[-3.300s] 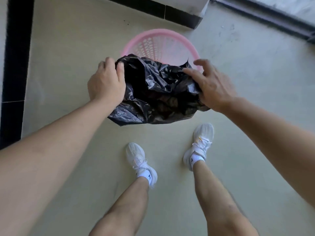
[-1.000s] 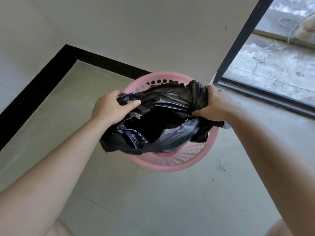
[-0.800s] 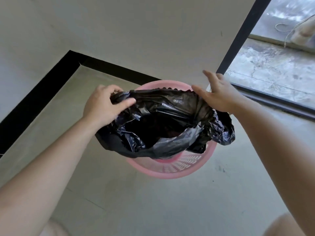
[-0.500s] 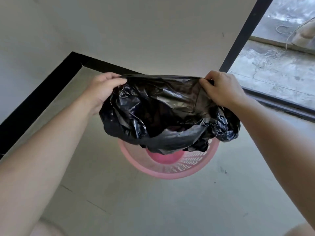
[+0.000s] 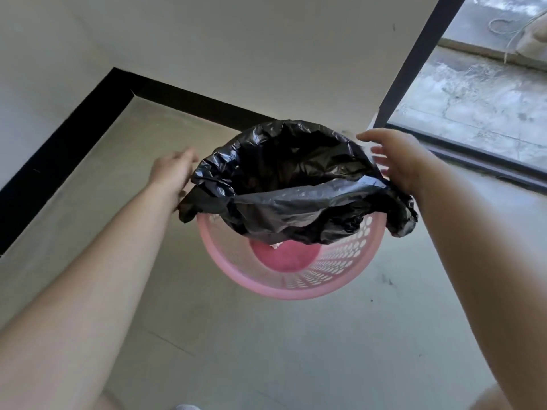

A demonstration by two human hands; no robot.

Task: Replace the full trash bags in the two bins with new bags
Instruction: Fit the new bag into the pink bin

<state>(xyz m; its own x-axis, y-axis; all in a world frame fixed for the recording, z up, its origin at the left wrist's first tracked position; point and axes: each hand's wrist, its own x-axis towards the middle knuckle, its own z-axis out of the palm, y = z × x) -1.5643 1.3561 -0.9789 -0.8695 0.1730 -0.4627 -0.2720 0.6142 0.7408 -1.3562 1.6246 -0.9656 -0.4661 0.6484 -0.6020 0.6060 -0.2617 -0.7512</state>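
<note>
Both hands were spread open, holding nothing: the left hand touched the crumpled black plastic bag at its left edge, the right hand just beside its right. The bag's mouth draped over the far rim of the round pink perforated plastic bin; the near rim lay bare, toward the person.

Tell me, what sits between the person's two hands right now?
In the head view, the black trash bag, its mouth spread open over the pink bin, lies between the left hand and right hand.
</note>
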